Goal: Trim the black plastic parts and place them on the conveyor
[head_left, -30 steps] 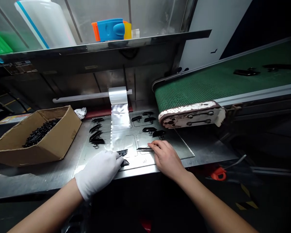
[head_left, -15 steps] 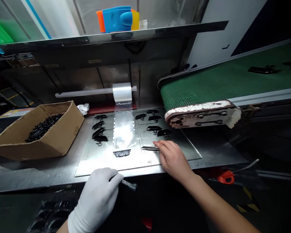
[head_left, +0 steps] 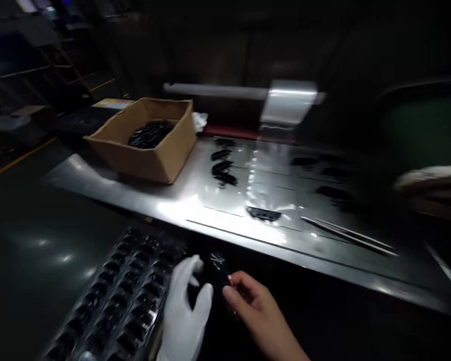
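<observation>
My right hand (head_left: 256, 310), bare, pinches a small glossy black plastic part (head_left: 219, 265) between thumb and fingers, in front of the bench edge. The part is dark and blurred. Just left of it is my left hand (head_left: 184, 313) in a white glove, thumb and fingers apart with nothing between them. Beside that glove lies a clear tray (head_left: 156, 307) filled with rows of black parts. A pair of tweezers (head_left: 348, 235) rests on the glass plate (head_left: 225, 200). One black part (head_left: 263, 214) sits at the lower end of the clear film strip (head_left: 274, 175).
A cardboard box (head_left: 161, 163) of small black pieces stands on the bench at left. The film roll (head_left: 290, 103) hangs on a white rod behind. Several black parts (head_left: 223, 168) lie on the plate. A conveyor's end (head_left: 436, 175) juts in at right.
The view has swung left and down towards the tray. My right hand has let go of the tweezers and now holds the black part. My left hand has opened.
</observation>
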A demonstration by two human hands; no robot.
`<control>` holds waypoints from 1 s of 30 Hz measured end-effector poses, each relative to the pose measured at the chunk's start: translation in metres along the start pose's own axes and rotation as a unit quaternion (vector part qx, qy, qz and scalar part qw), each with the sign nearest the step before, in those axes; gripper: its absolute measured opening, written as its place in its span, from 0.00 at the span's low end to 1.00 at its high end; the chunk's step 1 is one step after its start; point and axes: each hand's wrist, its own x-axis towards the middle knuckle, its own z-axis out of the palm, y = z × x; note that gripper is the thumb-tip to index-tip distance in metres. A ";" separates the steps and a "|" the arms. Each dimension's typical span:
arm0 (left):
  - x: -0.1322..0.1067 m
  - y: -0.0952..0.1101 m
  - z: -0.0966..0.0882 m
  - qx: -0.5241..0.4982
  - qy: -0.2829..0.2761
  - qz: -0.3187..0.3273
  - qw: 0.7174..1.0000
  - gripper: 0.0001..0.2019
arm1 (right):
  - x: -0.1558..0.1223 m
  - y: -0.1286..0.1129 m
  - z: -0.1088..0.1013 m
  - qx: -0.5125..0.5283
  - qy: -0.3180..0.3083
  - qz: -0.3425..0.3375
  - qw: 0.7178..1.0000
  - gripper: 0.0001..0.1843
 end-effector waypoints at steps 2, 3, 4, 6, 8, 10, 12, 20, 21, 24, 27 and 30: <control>-0.009 -0.018 -0.004 -0.120 -0.067 -0.162 0.977 0.08 | 0.010 0.021 0.005 -0.079 -0.033 0.017 0.996 0.22; -0.013 -0.028 -0.005 -0.155 -0.078 -0.207 0.963 0.05 | 0.015 0.033 0.006 -0.120 -0.056 0.027 0.991 0.22; -0.016 -0.040 -0.006 -0.170 -0.072 -0.237 0.954 0.09 | 0.018 0.044 0.007 -0.156 -0.075 0.040 0.984 0.23; -0.019 -0.066 -0.012 -0.181 -0.024 -0.281 0.942 0.14 | 0.023 0.066 0.006 -0.217 -0.090 0.059 0.970 0.24; -0.016 -0.095 -0.024 -0.188 0.035 -0.331 0.924 0.15 | 0.026 0.084 0.000 -0.266 -0.087 0.064 0.958 0.26; -0.005 -0.123 -0.038 -0.190 0.092 -0.373 0.903 0.14 | 0.030 0.094 -0.008 -0.304 -0.086 0.063 0.947 0.26; 0.018 -0.148 -0.050 -0.184 0.130 -0.401 0.888 0.13 | 0.034 0.097 -0.016 -0.329 -0.094 0.064 0.937 0.25; 0.128 -0.188 -0.051 -0.057 0.101 -0.435 0.893 0.15 | 0.033 0.092 -0.029 -0.333 -0.081 0.041 0.938 0.22; 0.134 -0.188 -0.050 -0.035 0.088 -0.436 0.895 0.15 | 0.031 0.094 -0.031 -0.330 -0.074 0.041 0.940 0.22; 0.141 -0.184 -0.051 0.041 0.048 -0.436 0.898 0.15 | 0.025 0.100 -0.040 -0.323 -0.054 0.040 0.944 0.22; 0.139 -0.175 -0.053 0.117 0.017 -0.432 0.894 0.15 | 0.020 0.105 -0.050 -0.320 -0.040 0.033 0.946 0.22; 0.129 -0.164 -0.052 0.167 0.007 -0.414 0.895 0.14 | 0.011 0.107 -0.061 -0.320 -0.029 0.020 0.947 0.22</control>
